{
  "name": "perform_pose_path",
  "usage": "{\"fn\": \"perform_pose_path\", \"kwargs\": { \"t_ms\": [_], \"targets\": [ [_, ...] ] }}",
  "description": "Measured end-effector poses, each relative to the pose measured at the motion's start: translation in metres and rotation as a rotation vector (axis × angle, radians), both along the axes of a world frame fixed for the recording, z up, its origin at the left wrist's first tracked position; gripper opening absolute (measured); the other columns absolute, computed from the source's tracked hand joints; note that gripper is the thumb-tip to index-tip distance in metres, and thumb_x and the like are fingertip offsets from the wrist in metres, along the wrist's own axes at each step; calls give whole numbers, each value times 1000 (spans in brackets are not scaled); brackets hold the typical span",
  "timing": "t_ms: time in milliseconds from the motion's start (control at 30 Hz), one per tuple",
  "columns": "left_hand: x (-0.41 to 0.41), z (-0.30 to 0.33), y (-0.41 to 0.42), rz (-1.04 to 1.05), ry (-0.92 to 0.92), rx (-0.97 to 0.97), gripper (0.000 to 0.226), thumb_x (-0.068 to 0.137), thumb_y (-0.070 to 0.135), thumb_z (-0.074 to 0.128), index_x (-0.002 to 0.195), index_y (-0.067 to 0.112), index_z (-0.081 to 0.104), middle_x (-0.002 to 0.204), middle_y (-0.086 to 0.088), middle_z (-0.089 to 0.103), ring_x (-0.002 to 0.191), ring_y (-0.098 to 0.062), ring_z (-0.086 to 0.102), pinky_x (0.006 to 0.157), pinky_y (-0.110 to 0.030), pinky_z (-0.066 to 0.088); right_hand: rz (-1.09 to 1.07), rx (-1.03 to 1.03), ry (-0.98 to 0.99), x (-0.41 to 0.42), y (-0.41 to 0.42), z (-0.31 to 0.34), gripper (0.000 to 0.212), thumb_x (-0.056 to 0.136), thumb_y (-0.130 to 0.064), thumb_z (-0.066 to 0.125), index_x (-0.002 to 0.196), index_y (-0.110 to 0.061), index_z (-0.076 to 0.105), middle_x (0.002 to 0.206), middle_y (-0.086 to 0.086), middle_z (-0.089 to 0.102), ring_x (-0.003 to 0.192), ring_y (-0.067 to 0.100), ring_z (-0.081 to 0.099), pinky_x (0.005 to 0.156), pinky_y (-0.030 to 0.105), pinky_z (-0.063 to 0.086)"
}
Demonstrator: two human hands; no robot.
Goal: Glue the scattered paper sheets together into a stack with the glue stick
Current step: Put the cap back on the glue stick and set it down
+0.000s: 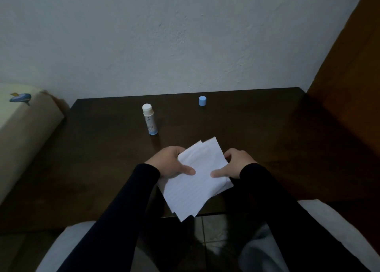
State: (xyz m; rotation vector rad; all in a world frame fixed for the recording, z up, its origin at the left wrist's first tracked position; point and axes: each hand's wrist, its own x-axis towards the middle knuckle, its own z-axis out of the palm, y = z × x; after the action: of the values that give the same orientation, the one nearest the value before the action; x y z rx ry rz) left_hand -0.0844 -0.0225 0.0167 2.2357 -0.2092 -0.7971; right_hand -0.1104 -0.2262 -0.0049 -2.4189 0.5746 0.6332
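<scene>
A bundle of white lined paper sheets (pixel 197 179) is held over the near edge of the dark wooden table (pixel 267 144), its edges not quite aligned. My left hand (pixel 170 162) grips its left side, thumb on top. On the right side my right hand (pixel 234 164) grips it the same way. The glue stick (pixel 149 119) stands upright and uncapped on the table beyond my left hand. Its blue cap (pixel 202 101) stands apart near the table's far edge.
A white wall rises just behind the table. A cream cushioned object (pixel 24 127) with a blue print lies at the left. Brown wooden furniture (pixel 353 86) borders the right side. Tiled floor (pixel 213 232) shows below the table's near edge.
</scene>
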Motion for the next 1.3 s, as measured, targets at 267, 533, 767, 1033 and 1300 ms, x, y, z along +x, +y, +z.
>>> {"fn": "perform_pose_path", "kwargs": {
  "t_ms": [267, 533, 767, 1033, 1300],
  "targets": [
    [-10, 3, -8, 466, -100, -582, 44, 78, 30, 77, 115, 32, 54, 113, 5, 61, 104, -16, 61, 91, -45, 53, -239, 566, -395, -3, 7, 10, 55, 87, -51, 61, 129, -17, 51, 124, 2, 62, 107, 16, 60, 94, 34, 47],
    [-17, 0, -18, 339, -361, -594, 36, 91, 28, 61, 118, 40, 41, 112, 25, 50, 100, 4, 52, 74, -20, 51, -255, 683, -862, -5, 22, 14, 20, 94, -22, 60, 103, -37, 50, 101, -15, 60, 96, 3, 59, 81, 28, 53],
    [-16, -2, -17, 385, -424, -605, 38, 90, 17, 64, 111, 43, 46, 109, 22, 54, 96, 9, 53, 69, -14, 51, -142, 646, -837, 0, 20, 5, 45, 90, -29, 63, 129, -30, 41, 118, -7, 55, 107, 9, 57, 84, 31, 54],
    [-16, -8, -24, 390, -426, -530, 40, 94, 18, 58, 126, 34, 39, 110, 22, 49, 98, 5, 51, 70, -15, 46, -131, 588, -828, 2, 27, -4, 67, 90, -33, 62, 144, -31, 22, 122, -14, 44, 109, 3, 48, 84, 23, 43],
    [-16, -13, -25, 422, -424, -463, 30, 95, 20, 56, 120, 33, 44, 115, 18, 51, 108, 0, 49, 69, -14, 47, -136, 576, -789, 2, 27, -4, 31, 99, -36, 45, 125, -40, 28, 109, -16, 46, 106, 8, 52, 83, 28, 48]
  ]
}}
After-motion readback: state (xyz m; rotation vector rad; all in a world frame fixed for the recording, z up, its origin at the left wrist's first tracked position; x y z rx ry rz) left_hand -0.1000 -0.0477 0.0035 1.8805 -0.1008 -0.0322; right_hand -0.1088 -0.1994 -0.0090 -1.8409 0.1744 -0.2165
